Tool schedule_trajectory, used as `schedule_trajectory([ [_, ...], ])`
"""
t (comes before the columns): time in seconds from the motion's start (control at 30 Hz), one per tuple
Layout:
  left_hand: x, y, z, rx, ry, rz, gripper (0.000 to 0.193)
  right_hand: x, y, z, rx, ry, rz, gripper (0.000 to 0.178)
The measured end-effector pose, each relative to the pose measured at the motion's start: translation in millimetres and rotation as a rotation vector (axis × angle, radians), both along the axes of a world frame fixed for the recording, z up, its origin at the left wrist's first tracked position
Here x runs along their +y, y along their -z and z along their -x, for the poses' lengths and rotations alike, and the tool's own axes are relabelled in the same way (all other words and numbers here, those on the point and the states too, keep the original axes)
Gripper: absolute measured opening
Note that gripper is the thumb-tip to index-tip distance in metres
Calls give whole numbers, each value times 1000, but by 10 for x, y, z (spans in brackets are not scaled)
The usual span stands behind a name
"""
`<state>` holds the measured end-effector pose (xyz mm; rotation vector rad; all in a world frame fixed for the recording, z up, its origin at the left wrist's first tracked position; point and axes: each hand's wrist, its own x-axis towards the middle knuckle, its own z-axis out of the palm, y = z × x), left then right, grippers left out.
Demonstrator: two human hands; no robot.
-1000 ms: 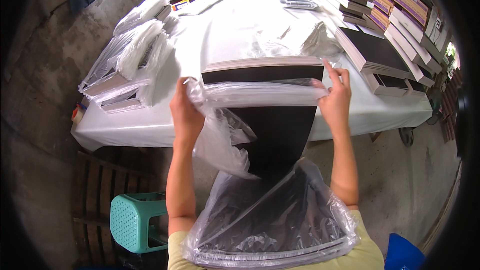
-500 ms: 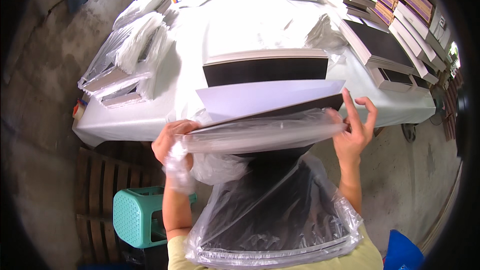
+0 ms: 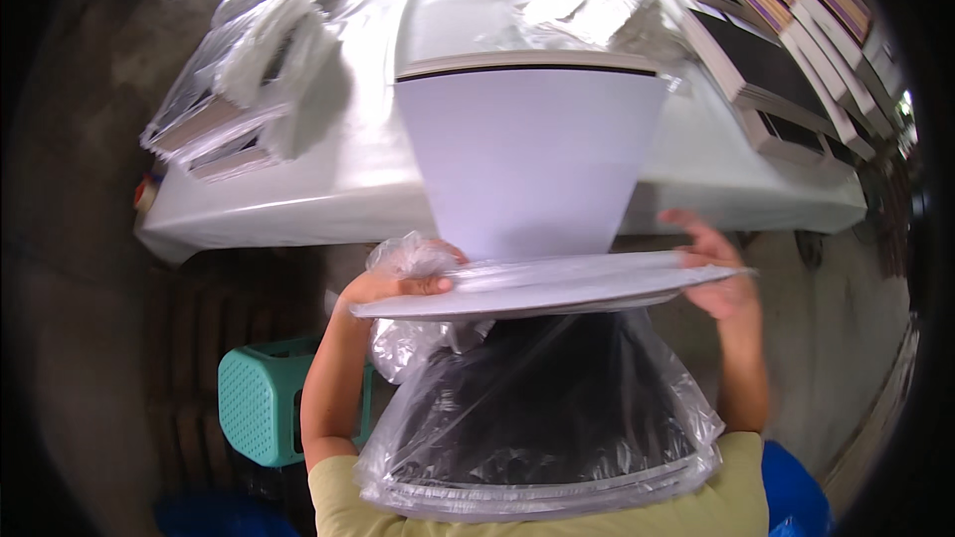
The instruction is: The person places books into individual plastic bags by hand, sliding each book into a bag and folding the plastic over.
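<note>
At chest height I hold a thin flat board point(image 3: 557, 288) in clear plastic, seen almost edge-on. My left hand point(image 3: 393, 283) grips its left end, thumb on top and crumpled plastic bunched about the fingers. Around the right end is my right hand point(image 3: 716, 273), blurred, with the index finger stretched out above the board. Below, a dark panel in a clear plastic bag point(image 3: 557, 408) rests against my lap. Directly ahead a pale, smooth sheet point(image 3: 532, 149) slopes from a stack of boards point(image 3: 527, 62) toward me; its near end is hidden behind the held board.
Plastic-wrapped packs point(image 3: 239, 70) are piled on the white-covered table point(image 3: 368, 179) at left. Crumpled clear plastic point(image 3: 597, 15) lies beyond the stack. Black-topped board stacks point(image 3: 766, 70) stand at right. A green stool point(image 3: 261, 403) is beside my left arm, a blue object point(image 3: 791, 487) at lower right.
The board has tipped from slanting to nearly level, and the plastic now lies flatter along it. The pale sheet ahead now shows its full face. My right hand has moved lower; the view has tilted down.
</note>
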<state>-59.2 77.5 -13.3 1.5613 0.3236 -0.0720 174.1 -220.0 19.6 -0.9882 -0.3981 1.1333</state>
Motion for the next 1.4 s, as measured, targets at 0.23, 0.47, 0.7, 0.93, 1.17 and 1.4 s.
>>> schedule_trajectory([
  [0.23, 146, 1924, 269, 65, -291, -62, 33, -180, 2047, -16, 96, -18, 229, 19],
  [0.47, 146, 2948, 448, 166, -585, -29, 32, 133, 2318, -207, -365, 44, 553, 29],
  [0.7, 1086, 1691, 1186, 60, -1193, -935, 17, -92, 1541, -479, -708, 74, 454, 26],
  [0.93, 848, -817, 1154, -557, -1445, -1255, 22, 665, 36, -222, -871, -224, -41, 23],
  [1.17, 45, -490, 211, -418, -642, -314, 32, 1377, -247, 402, -1244, -710, -16, 47],
  [1.4, -443, -468, -194, -719, -493, 424, 68, 1523, -249, 944, -1169, -133, -312, 50],
])
